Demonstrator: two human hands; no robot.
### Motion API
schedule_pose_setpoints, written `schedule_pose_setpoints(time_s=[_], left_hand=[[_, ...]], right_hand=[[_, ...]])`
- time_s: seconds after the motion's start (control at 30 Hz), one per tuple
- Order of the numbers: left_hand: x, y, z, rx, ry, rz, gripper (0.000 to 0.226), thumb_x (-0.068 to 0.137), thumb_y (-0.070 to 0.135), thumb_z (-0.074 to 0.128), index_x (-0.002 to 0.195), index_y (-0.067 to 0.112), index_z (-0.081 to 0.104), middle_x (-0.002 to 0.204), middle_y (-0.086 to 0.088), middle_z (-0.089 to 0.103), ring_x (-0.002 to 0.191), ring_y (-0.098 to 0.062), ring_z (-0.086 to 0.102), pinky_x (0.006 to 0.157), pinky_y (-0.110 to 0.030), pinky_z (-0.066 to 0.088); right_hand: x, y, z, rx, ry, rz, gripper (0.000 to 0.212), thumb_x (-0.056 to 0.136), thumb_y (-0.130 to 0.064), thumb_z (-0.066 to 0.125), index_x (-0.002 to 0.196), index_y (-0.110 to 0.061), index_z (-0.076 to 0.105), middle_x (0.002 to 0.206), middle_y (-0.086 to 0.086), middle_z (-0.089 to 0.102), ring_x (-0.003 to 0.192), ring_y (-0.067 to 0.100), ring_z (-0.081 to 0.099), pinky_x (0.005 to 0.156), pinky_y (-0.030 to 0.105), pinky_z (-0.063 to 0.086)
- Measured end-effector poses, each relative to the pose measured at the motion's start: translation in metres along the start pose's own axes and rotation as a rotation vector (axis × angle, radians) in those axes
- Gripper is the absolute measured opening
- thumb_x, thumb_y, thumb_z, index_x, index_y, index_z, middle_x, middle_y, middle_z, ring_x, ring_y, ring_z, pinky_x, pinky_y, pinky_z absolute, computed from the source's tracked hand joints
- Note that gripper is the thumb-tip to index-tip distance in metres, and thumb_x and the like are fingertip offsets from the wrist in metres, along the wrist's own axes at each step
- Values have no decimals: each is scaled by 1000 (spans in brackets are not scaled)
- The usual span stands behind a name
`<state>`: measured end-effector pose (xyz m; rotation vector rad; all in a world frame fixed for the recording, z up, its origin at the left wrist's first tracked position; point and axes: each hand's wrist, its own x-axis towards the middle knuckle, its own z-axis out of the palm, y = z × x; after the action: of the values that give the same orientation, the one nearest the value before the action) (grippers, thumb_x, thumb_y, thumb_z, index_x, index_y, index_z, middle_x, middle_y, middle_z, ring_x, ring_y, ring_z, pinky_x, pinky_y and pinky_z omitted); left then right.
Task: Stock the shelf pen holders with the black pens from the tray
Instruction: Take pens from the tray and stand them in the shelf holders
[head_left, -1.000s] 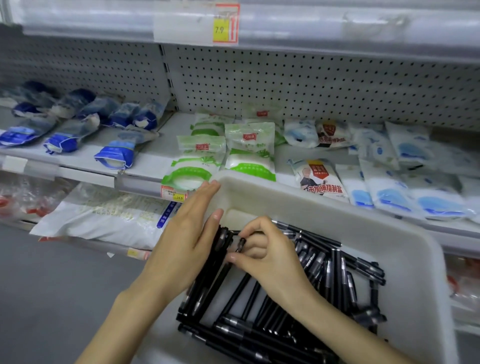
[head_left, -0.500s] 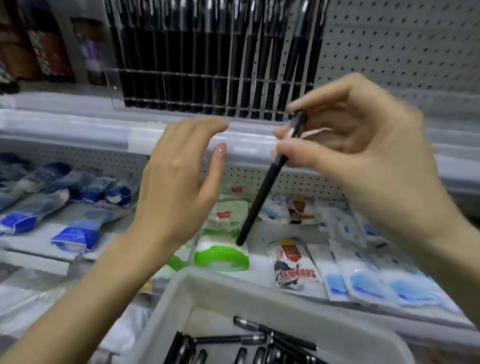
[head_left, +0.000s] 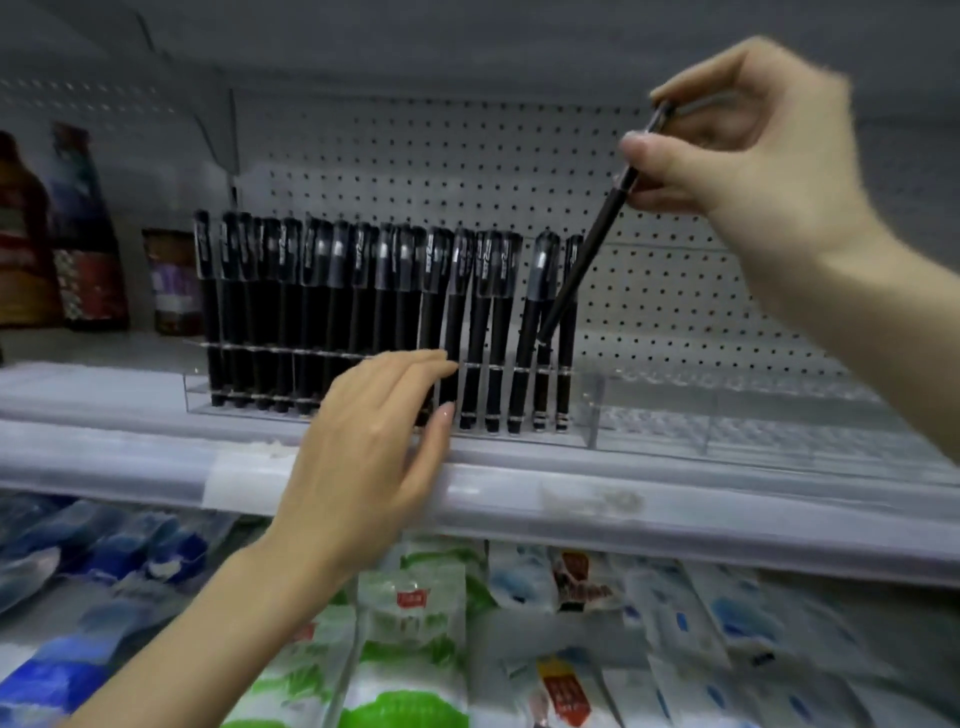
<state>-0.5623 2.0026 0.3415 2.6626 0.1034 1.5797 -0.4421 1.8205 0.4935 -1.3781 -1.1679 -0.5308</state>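
A clear acrylic pen holder (head_left: 587, 415) stands on the upper shelf with several black pens (head_left: 337, 312) upright in its slots. My right hand (head_left: 748, 145) pinches one black pen (head_left: 587, 254) near its top; the pen slants down and left, its lower tip at the holder's right end among the last standing pens. My left hand (head_left: 374, 452), fingers straight and relaxed, hovers at the holder's front near its middle, hiding some pen bottoms; whether it touches the holder is unclear. The tray is out of view.
A second clear holder section (head_left: 727, 421) to the right holds no pens. Bottles and jars (head_left: 78, 234) stand at the left of the upper shelf. Pegboard (head_left: 649, 286) backs the shelf. Green, white and blue packets (head_left: 410, 623) lie on the lower shelf.
The view has risen from the tray to the upper shelf. My right hand carried one pen up and right to the holder's right end. My left hand rose to the holder's front.
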Motion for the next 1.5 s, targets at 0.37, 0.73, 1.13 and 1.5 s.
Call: schedule_pose_setpoints(time_s=[0.37, 0.73, 1.13, 1.5], left_hand=[[-2, -10, 10, -194, 17, -25, 40, 94, 35, 41, 126, 15, 55, 129, 4, 55, 126, -5, 42, 108, -12, 26], [-3, -11, 13, -240, 41, -30, 39, 94, 34, 42, 126, 16, 54, 126, 9, 53, 125, -1, 42, 107, -10, 25], [-4, -10, 13, -248, 40, -40, 37, 93, 35, 44, 124, 19, 55, 126, 11, 54, 125, 1, 42, 107, -8, 23], [-8, -6, 9, -232, -16, -49, 40, 94, 41, 41, 126, 22, 53, 136, 15, 46, 134, 9, 28, 108, -5, 16]], right_hand=[[8, 16, 9, -47, -24, 68, 24, 78, -8, 75, 97, -8, 61, 96, 15, 66, 81, 18, 70, 65, 26, 59], [2, 31, 21, -205, -114, 80, 15, 74, -20, 80, 83, -21, 68, 81, -2, 70, 78, 13, 69, 75, 28, 58], [4, 38, 21, -301, -231, 46, 18, 68, -30, 81, 81, -26, 69, 71, -7, 64, 63, 2, 54, 67, 21, 49], [-24, 27, 22, -279, -176, -70, 30, 75, -27, 77, 102, -28, 64, 73, -1, 60, 60, 7, 52, 62, 16, 48]])
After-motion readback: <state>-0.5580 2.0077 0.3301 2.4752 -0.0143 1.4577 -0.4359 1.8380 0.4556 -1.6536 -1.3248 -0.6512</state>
